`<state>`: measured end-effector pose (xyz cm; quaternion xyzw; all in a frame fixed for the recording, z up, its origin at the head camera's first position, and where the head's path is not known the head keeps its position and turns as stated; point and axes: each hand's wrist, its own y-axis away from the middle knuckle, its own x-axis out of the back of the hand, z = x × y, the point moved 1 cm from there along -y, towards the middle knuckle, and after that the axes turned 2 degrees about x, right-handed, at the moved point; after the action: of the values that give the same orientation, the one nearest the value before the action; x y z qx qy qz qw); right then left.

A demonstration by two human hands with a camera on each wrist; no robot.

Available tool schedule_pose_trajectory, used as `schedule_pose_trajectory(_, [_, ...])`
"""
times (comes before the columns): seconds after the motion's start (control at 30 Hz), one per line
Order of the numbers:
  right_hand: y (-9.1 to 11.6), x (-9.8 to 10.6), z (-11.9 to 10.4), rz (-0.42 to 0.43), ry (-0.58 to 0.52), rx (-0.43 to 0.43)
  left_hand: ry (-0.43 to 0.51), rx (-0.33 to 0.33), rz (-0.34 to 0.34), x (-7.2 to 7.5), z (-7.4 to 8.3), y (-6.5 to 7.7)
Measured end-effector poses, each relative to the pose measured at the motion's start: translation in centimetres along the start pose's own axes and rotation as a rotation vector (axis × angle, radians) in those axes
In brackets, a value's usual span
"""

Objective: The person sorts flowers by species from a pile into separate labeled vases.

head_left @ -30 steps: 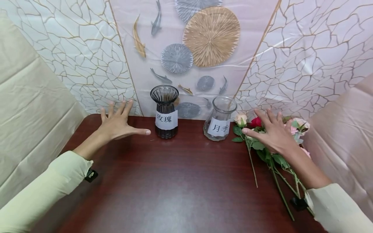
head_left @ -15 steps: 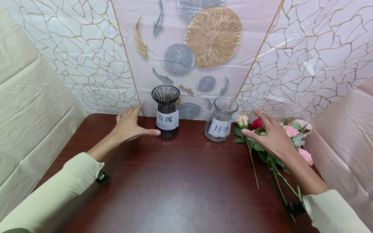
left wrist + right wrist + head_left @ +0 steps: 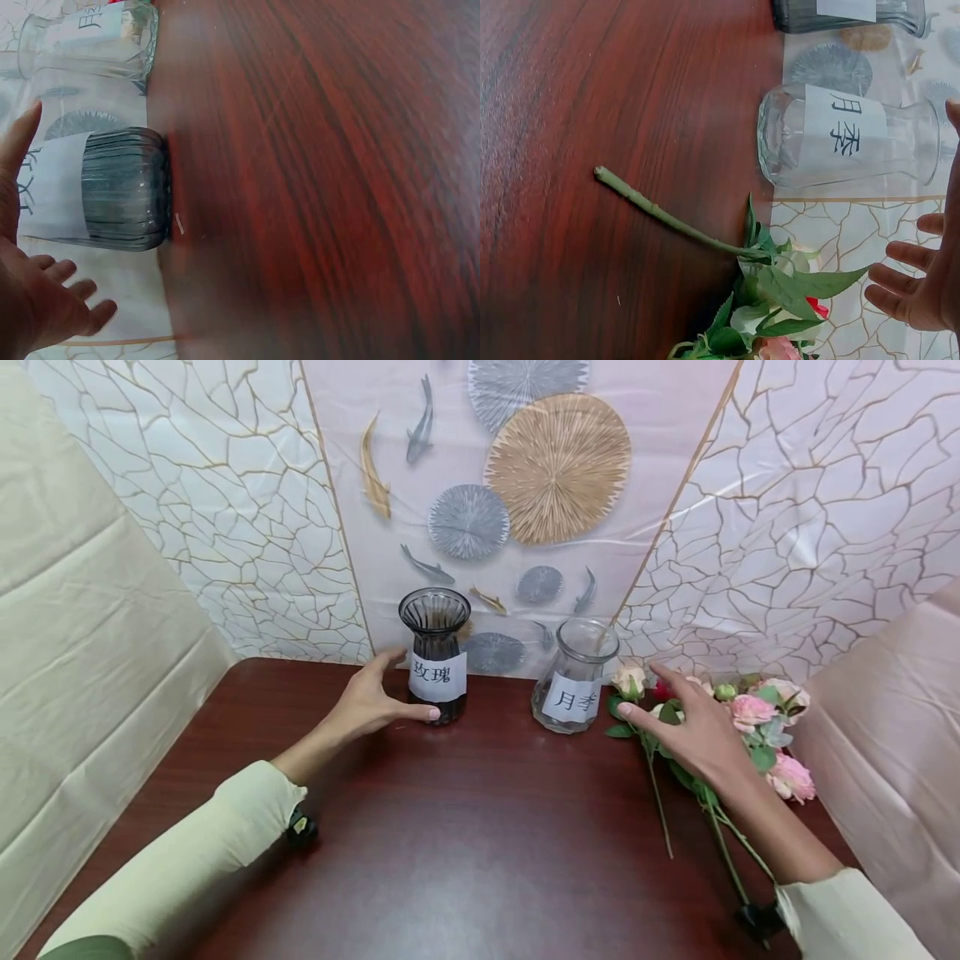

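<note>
My left hand [image 3: 367, 702] is beside a dark grey ribbed glass vase [image 3: 437, 646] with a white paper label. Its thumb reaches in front of the vase and its fingers extend towards the far side; the left wrist view shows them spread, not closed round the vase [image 3: 124, 191]. My right hand [image 3: 701, 727] hovers with spread fingers above artificial flowers at the right, holding nothing. Among them are a cream rose [image 3: 628, 680] and pink blooms [image 3: 791, 777]; the hand partly hides a red one. A clear glass vase [image 3: 840, 139], also labelled, stands upright between the hands.
The dark red wooden table [image 3: 487, 827] ends at a patterned backdrop [image 3: 540, 485] behind the vases. Pale cloth panels rise at the left and right. A bare green stem [image 3: 664, 214] points towards the table's front.
My left hand has moved right, from apart on the left to right beside the dark vase, its fingers less widely fanned. The right hand stays above the flowers, slightly lower in view.
</note>
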<state>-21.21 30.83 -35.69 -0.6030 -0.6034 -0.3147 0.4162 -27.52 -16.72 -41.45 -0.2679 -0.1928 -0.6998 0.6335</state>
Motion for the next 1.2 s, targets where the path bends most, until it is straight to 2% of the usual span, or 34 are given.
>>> schedule_pose_trajectory(0.27, [0.7,-0.6,0.1,0.043,-0.078,0.013,0.129,0.007,-0.01,-1.1,-0.5,-1.2])
schedule_pose_trajectory(0.53, [1.1,-1.7,0.7,0.086,-0.126,0.043,0.164,-0.018,-0.016,-1.2,-0.5,-2.0])
schedule_pose_trajectory(0.77, [1.6,-2.7,1.6,0.07,-0.072,0.027,0.184,-0.019,-0.032,-1.1,-0.1,-2.6])
schedule_pose_trajectory(0.93, [2.1,-3.2,2.3,0.031,-0.105,-0.008,0.216,-0.014,-0.047,-1.1,0.1,-2.8])
schedule_pose_trajectory(1.07, [2.9,-3.6,2.9,0.0,-0.119,-0.022,0.243,-0.015,-0.063,-1.1,0.0,-3.0])
schedule_pose_trajectory(1.2, [3.5,-4.2,3.5,-0.011,-0.076,-0.021,0.262,-0.024,-0.076,-1.4,-0.4,-3.3])
